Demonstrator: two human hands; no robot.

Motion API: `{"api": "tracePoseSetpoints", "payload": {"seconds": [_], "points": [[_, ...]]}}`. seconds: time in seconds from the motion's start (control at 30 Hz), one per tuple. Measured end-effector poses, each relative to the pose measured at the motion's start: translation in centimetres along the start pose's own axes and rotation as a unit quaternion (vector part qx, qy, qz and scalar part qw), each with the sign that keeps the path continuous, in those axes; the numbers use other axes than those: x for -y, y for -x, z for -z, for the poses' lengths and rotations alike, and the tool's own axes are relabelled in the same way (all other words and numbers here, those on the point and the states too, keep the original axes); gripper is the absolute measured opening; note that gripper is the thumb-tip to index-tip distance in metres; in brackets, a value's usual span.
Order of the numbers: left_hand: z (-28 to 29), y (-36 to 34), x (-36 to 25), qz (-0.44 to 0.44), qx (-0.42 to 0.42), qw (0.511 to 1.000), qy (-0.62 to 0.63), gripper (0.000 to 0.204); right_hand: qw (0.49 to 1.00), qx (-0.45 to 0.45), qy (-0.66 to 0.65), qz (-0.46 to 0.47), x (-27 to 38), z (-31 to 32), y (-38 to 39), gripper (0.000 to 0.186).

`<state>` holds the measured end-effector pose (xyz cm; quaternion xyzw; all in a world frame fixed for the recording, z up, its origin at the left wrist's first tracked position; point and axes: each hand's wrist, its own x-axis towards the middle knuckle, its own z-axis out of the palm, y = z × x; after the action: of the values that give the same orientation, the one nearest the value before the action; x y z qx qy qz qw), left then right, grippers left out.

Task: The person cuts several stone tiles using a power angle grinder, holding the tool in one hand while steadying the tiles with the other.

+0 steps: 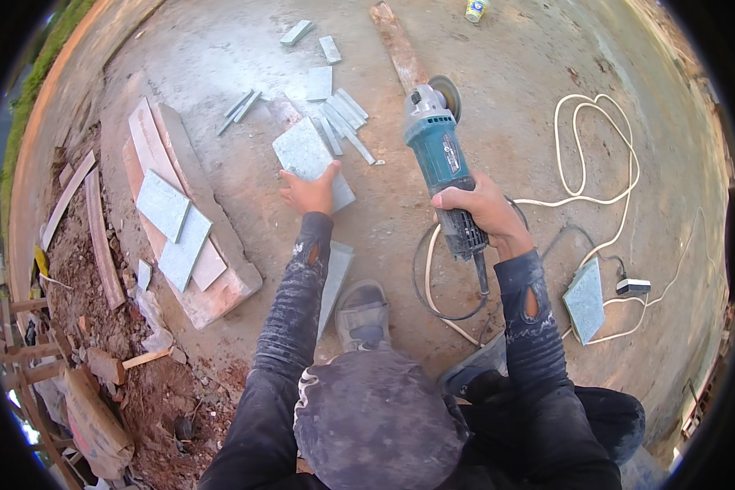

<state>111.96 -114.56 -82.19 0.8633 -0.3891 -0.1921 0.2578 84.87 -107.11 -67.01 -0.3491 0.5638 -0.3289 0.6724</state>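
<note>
My left hand (310, 189) grips a pale grey-green stone tile (304, 147) at its near edge, with thumb and fingers spread around it. My right hand (474, 208) is wrapped around the body of a teal and black angle grinder (437, 155), whose disc (447, 95) points away from me beside a long rusty-brown strip (398, 41). Several narrow cut strips (343, 114) of the same stone lie just past the tile. Another tile (335, 278) lies partly hidden by my left forearm, near my sandalled foot (363, 314).
At left, tiles (184, 249) rest on stacked pinkish slabs (237, 286), beside rubble (180, 408) and loose boards (102, 237). At right lie looped cords (584, 196), a tile (584, 302) and a power socket block (633, 287). A small cup (475, 10) stands at the back.
</note>
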Motion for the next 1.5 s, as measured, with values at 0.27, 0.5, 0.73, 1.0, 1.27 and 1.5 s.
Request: {"api": "tracePoseSetpoints", "payload": {"seconds": [0.27, 0.5, 0.73, 1.0, 1.27, 1.5], "points": [[3.2, -4.6, 5.0, 0.134, 0.269, 0.877, 0.375, 0.04, 1.0, 0.01, -0.001, -0.004, -0.4, 0.0, -0.7, 0.036], [3.8, -6.2, 5.7, 0.125, 0.302, 0.858, 0.397, 0.036, 1.0, 0.022, -0.009, -0.008, -0.3, -0.6, -1.0, 0.035], [2.4, -6.3, 4.7, 0.113, 0.245, 0.862, 0.429, 0.039, 1.0, 0.008, 0.004, -0.003, 0.2, -1.4, -1.0, 0.032], [5.6, -2.1, 6.5, 0.108, 0.378, 0.884, 0.253, 0.043, 0.999, 0.046, 0.03, 0.0, -0.5, -2.7, -1.9, 0.033], [4.2, -1.2, 5.9, 0.127, 0.368, 0.864, 0.321, 0.031, 0.992, 0.074, 0.09, 0.047, -3.0, -8.3, -4.7, 0.052], [4.9, -4.2, 10.1, 0.016, 0.403, 0.86, 0.312, 0.024, 0.976, 0.05, 0.209, 0.017, -4.1, -14.4, -5.6, 0.065]]}}
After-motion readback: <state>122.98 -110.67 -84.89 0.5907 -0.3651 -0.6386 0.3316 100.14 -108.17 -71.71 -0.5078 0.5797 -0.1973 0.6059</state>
